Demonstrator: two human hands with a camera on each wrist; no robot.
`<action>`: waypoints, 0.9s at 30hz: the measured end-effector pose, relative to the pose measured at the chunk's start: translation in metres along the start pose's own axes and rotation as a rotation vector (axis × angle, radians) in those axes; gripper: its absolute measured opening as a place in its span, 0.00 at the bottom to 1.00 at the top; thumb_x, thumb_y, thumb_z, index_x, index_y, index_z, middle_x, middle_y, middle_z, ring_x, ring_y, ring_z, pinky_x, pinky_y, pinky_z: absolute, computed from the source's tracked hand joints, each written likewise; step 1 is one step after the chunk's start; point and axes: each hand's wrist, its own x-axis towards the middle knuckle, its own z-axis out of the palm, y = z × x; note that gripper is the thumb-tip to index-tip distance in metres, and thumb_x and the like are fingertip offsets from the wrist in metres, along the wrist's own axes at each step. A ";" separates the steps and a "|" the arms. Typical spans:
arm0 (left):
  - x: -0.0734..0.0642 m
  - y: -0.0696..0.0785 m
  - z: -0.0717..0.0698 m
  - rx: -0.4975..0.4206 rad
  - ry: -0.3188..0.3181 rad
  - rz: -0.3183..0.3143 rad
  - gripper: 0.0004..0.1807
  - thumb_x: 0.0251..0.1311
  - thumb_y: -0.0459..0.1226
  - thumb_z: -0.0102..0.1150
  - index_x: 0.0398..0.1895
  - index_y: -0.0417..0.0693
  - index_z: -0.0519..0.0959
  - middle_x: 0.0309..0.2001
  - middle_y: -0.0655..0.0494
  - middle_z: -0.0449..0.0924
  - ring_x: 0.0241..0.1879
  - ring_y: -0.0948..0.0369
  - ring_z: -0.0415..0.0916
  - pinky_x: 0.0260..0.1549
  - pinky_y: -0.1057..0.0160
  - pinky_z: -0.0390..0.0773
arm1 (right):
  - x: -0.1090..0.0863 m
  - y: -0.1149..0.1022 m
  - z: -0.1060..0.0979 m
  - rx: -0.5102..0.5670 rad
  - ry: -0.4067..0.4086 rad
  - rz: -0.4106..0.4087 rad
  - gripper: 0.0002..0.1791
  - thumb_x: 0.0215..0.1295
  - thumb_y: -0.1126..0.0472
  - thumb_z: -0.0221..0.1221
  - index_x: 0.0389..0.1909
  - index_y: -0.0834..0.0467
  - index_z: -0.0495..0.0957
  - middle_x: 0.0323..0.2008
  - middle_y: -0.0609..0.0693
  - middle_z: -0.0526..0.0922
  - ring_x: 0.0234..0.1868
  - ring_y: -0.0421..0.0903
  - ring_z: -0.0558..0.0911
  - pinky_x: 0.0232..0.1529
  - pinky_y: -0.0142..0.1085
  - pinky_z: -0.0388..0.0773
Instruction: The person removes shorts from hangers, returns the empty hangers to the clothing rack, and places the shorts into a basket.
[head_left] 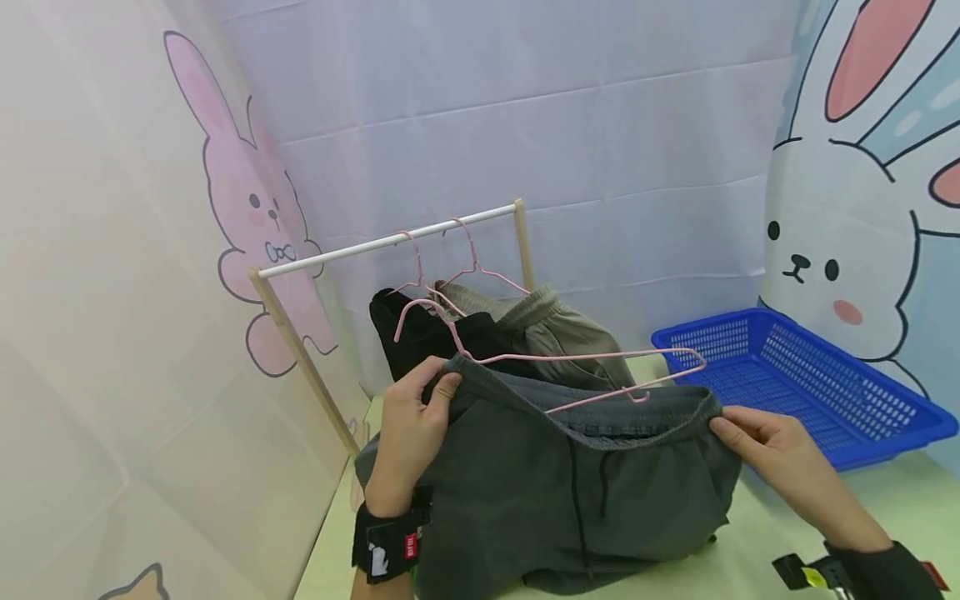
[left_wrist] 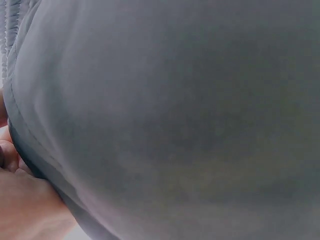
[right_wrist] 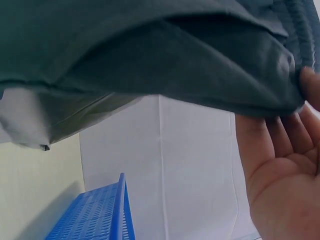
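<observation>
1. And here is the left hand [head_left: 412,425], thumb and fingers pinching one end of the waistband on the dark grey-green garment [head_left: 540,483]!
2. Over at the other end, the right hand [head_left: 780,454] pinches the same waistband, thumb on top; its own wrist view shows the palm turned to the camera.
3. So the garment hangs right between the two hands, waist opening upward, with two dark drawstrings [head_left: 576,492] dangling down its front.
4. Now the pink hanger [head_left: 585,357]: hook rising just above the left hand, one end standing clear of the waistband toward the right hand, lower bar dipping into the opening (whether the left fingers touch it too, one cannot tell).
5. Beyond the left hand stands a rack [head_left: 360,250], where a black garment [head_left: 401,333] and a beige garment [head_left: 577,333] hang on two more pink hangers.
6. Just beyond the right hand, a blue basket [head_left: 795,387] sits on the pale green table [head_left: 757,533].
</observation>
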 end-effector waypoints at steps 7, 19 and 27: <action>-0.001 0.009 0.002 -0.007 -0.006 0.032 0.05 0.72 0.40 0.62 0.40 0.50 0.85 0.35 0.61 0.85 0.35 0.64 0.79 0.37 0.57 0.82 | -0.003 0.007 0.000 0.052 -0.145 0.058 0.22 0.79 0.54 0.57 0.63 0.65 0.79 0.53 0.57 0.86 0.44 0.31 0.84 0.41 0.34 0.84; -0.002 0.018 0.006 -0.040 -0.056 0.070 0.03 0.72 0.38 0.63 0.41 0.50 0.84 0.32 0.61 0.81 0.33 0.64 0.77 0.37 0.60 0.80 | 0.014 -0.022 -0.036 -0.061 -0.018 -0.090 0.21 0.82 0.60 0.51 0.69 0.64 0.71 0.46 0.61 0.87 0.37 0.33 0.87 0.35 0.32 0.85; -0.003 0.019 0.007 -0.040 -0.078 0.041 0.03 0.72 0.38 0.62 0.42 0.51 0.84 0.33 0.61 0.81 0.35 0.64 0.78 0.38 0.59 0.81 | 0.042 -0.095 -0.047 -0.242 0.200 -0.403 0.18 0.75 0.63 0.60 0.63 0.52 0.80 0.49 0.52 0.88 0.45 0.25 0.82 0.42 0.18 0.76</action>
